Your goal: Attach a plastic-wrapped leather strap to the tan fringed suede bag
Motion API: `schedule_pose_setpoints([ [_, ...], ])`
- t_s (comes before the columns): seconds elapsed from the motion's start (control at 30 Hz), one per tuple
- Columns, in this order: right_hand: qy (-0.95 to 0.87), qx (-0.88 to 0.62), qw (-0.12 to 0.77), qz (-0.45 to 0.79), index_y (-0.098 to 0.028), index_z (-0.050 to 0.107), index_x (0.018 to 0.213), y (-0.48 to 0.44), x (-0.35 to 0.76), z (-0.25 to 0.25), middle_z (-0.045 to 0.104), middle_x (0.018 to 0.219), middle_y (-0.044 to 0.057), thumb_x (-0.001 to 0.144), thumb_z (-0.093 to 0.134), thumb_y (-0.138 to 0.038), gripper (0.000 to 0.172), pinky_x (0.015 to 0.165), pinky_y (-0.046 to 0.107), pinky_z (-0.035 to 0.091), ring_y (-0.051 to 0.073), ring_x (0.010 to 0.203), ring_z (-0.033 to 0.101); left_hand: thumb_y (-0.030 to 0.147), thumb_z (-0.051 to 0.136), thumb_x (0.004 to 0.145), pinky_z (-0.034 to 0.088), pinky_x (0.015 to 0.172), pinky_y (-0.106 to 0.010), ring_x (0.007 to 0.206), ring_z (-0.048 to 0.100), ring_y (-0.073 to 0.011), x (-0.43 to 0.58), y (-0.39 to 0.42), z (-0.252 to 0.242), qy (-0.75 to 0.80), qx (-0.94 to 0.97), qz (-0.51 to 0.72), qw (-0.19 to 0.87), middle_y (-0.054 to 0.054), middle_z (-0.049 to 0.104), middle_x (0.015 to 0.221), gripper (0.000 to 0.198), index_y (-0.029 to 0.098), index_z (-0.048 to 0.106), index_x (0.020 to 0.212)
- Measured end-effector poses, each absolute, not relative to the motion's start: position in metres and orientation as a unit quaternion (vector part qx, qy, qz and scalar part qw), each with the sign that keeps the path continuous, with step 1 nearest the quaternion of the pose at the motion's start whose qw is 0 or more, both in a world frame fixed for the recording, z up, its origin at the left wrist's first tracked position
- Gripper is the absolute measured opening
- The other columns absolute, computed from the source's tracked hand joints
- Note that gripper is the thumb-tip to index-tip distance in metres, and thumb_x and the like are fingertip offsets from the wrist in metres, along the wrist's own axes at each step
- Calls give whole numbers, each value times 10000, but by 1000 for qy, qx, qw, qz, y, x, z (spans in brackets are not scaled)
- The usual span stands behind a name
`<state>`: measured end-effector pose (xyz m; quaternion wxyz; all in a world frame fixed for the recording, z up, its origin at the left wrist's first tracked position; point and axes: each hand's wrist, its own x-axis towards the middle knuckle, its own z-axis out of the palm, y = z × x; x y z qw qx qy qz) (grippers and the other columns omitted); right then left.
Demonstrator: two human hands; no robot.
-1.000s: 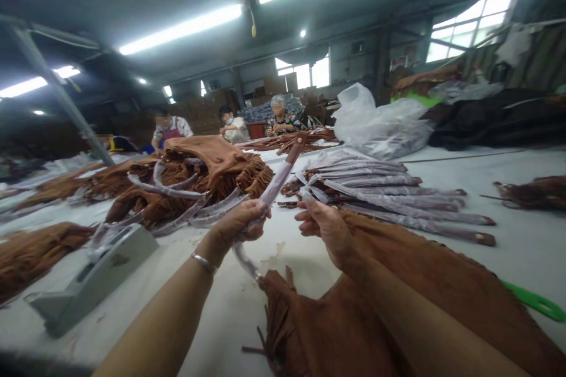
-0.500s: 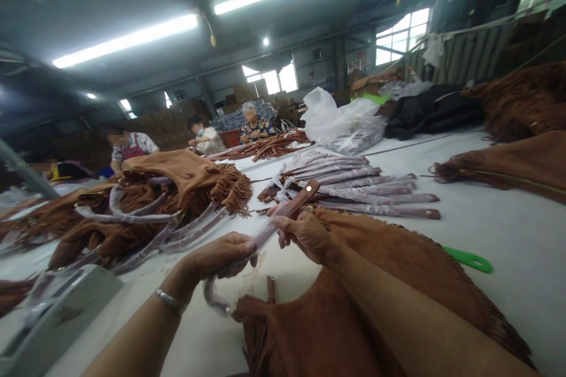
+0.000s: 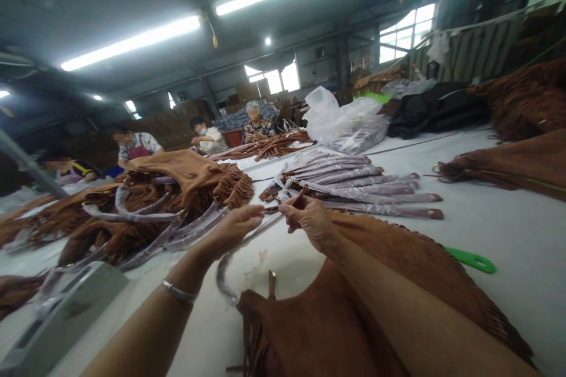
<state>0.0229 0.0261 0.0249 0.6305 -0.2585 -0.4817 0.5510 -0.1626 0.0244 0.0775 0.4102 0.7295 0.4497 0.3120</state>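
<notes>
Lifted since the earlier frame, the left hand (image 3: 232, 230) has been brought from its grip on the wrapped strap (image 3: 220, 277) to near the right fingertips, and the strap's brown end (image 3: 303, 194) has been turned more edge-on. In the head view, that end is held by the right hand (image 3: 312, 221), thumb and fingers closed narrowly on it. Left thumb and fingers are held close together; whether the strap is touched by them cannot be told. Below the hands, the strap is curved down to the corner of the brown bag (image 3: 300, 324), which is laid on the white table (image 3: 201, 336). More wrapped straps (image 3: 367, 191) are piled just beyond. The step in hand is judged to be handling of the strap's end; a steady right-hand pinch seems called for next.
</notes>
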Motion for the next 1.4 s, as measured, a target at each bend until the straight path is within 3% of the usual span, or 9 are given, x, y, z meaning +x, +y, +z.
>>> schedule_pose_setpoints([
  [0.1,-555,-294,584,515,-135,527,786,25,19,20,522,517,-26,692,638,-442,339,405,207,436,87,430,490,293,633,742,412,682,-206,820,554,-157,-123,21,81,394,746,380,380,-70,613,988,310,157,624,1020],
  [0.2,-643,-366,507,442,-118,538,748,22,13,16,550,548,13,773,511,-427,310,480,229,473,101,475,533,256,621,744,349,559,-207,597,494,-131,-98,23,74,392,771,363,346,-27,581,695,92,165,636,744],
  [0.27,-677,-413,459,401,-118,561,727,21,13,15,575,582,32,755,533,-381,266,525,242,480,119,525,561,219,613,743,292,530,-207,530,427,-124,-96,30,64,428,764,378,300,2,491,553,142,174,579,613],
  [0.5,-665,-646,352,132,-168,598,932,41,60,16,617,904,106,783,464,-232,210,862,377,363,231,929,549,160,575,756,275,558,-205,503,417,-126,-137,60,3,507,715,380,296,11,513,554,131,183,575,628],
  [0.8,-674,-721,156,29,-160,633,916,71,77,4,637,932,111,849,368,-359,338,735,284,387,208,867,579,162,589,752,333,753,-265,648,491,-179,-145,64,-9,513,698,416,276,8,475,570,113,214,544,662],
  [0.97,-720,-689,64,52,-125,664,784,82,69,14,654,837,121,804,465,-406,345,654,253,382,198,750,591,151,577,763,335,655,-234,573,490,-148,-146,60,-10,485,690,441,307,13,533,580,71,218,569,782],
  [1.07,-752,-654,52,58,-112,649,770,78,58,26,656,832,122,813,472,-334,287,666,236,370,183,750,580,151,547,778,329,536,-205,466,480,-100,-146,60,-10,449,685,450,357,9,588,615,43,190,560,768],
  [1.2,-775,-624,89,43,-139,582,953,58,43,46,641,920,89,868,364,-281,274,664,233,347,169,795,561,190,470,818,316,415,-189,406,512,-87,-148,62,-1,426,652,476,409,-27,638,688,66,158,528,817],
  [1.4,-788,-595,153,39,-167,540,943,27,36,51,619,870,59,869,369,-294,225,654,252,328,174,769,544,186,459,811,321,375,-161,397,520,-69,-143,54,12,365,593,519,497,-30,630,673,74,131,499,783],
])
